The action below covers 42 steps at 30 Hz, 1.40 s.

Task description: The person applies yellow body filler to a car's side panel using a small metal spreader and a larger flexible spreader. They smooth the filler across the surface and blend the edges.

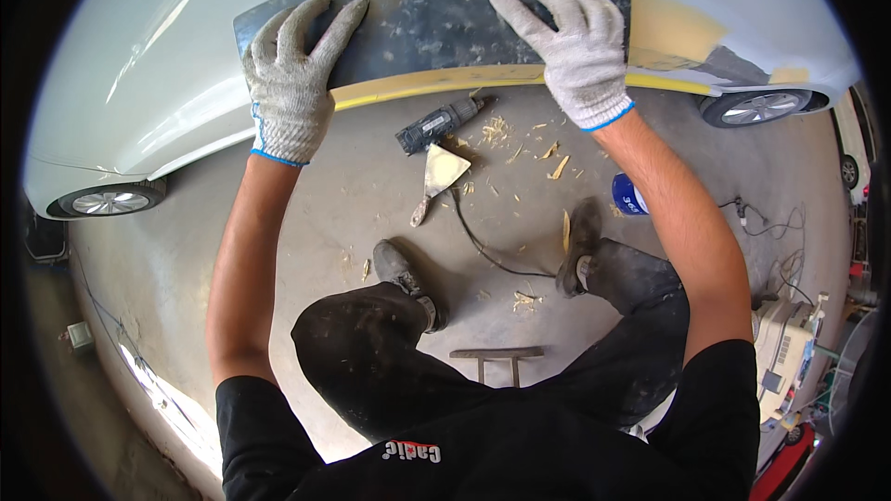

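Pressing flat on the far white car body point(139, 65), left hand point(290, 83) gloved, fingers spread wide on dark sanding sheet point(436, 14), right hand point(577, 48) likewise splayed at its right end, power tool point(436, 123) and scraper point(438, 178) on floor nearer.

Counts around the two gloved hands

Two gloved hands, left point(290, 83) and right point(574, 48); one dark sanding sheet point(427, 19) under the fingers; below the fingertips one power tool point(436, 123), one putty knife point(440, 178), one blue can point(629, 196), two shoes, perhaps two car wheels.
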Available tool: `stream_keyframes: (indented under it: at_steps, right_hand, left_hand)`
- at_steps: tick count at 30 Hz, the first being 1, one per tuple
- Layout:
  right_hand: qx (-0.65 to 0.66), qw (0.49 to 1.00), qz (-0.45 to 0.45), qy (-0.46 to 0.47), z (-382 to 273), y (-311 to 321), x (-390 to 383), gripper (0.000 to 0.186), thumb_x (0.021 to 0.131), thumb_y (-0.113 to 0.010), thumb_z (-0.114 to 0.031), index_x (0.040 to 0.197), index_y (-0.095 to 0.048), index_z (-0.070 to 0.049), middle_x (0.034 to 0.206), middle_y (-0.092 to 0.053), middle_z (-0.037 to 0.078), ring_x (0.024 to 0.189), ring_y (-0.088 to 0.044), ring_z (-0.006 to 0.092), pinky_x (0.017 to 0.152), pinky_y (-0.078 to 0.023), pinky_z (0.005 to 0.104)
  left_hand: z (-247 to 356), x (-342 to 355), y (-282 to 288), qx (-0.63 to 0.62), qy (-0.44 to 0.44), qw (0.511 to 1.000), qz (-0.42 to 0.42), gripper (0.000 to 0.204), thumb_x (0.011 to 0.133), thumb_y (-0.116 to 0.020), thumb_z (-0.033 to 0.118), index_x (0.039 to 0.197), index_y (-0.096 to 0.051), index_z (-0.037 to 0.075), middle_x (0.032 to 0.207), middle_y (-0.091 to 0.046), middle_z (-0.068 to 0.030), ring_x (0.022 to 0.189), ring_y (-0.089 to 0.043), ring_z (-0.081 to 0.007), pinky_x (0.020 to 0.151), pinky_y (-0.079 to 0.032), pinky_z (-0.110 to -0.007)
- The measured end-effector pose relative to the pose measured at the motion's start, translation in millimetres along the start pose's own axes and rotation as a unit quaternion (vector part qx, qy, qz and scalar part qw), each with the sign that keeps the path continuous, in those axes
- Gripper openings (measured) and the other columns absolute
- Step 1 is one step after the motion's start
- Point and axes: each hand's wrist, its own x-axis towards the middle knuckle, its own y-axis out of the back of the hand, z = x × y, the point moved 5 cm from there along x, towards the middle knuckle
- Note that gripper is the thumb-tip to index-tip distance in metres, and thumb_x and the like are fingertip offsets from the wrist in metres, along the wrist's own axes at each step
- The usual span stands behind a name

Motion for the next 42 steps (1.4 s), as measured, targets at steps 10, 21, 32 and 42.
stream_keyframes:
  at_steps: [10,21,32,42]
  right_hand:
    - [-0.005,1.000,-0.001,0.001,-57,-64,-58,0.069,0.086,-0.069,-0.011,0.147,-0.065,-0.044,0.134,-0.059,-0.006,0.122,-0.053,0.0215,0.105,-0.046,0.0439]
    - [0.098,0.991,-0.087,-0.001,-59,15,-57,0.063,0.084,-0.067,-0.017,0.145,-0.066,-0.034,0.132,-0.060,0.000,0.119,-0.055,0.0245,0.103,-0.049,0.0485]
    - [-0.024,1.000,-0.018,-0.005,-8,-17,-3,0.066,0.084,-0.069,-0.014,0.144,-0.068,-0.041,0.130,-0.062,-0.006,0.117,-0.056,0.0225,0.101,-0.046,0.0442]
    - [0.006,1.000,-0.013,-0.017,-64,-75,-71,0.061,0.088,-0.072,-0.016,0.141,-0.069,-0.047,0.128,-0.059,-0.011,0.120,-0.051,0.0196,0.102,-0.043,0.0436]
  left_hand:
    - [-1,-71,-78,0.004,0.008,1.000,0.022,0.086,0.070,-0.067,-0.005,0.145,-0.066,0.037,0.140,-0.059,-0.0037,0.128,-0.053,-0.0293,0.110,-0.040,-0.048]
    - [21,-88,-14,-0.046,0.001,0.998,-0.050,0.086,0.071,-0.067,-0.009,0.149,-0.064,0.028,0.145,-0.061,-0.0067,0.132,-0.056,-0.0341,0.113,-0.043,-0.051]
    - [-8,-8,-13,0.041,-0.030,0.999,0.015,0.095,0.074,-0.074,-0.011,0.152,-0.059,0.040,0.154,-0.054,-0.0046,0.137,-0.051,-0.0321,0.113,-0.042,-0.048]
    - [-8,-73,-91,0.005,-0.023,0.999,0.024,0.094,0.069,-0.066,-0.007,0.147,-0.064,0.046,0.139,-0.060,-0.0011,0.127,-0.054,-0.0294,0.109,-0.043,-0.049]
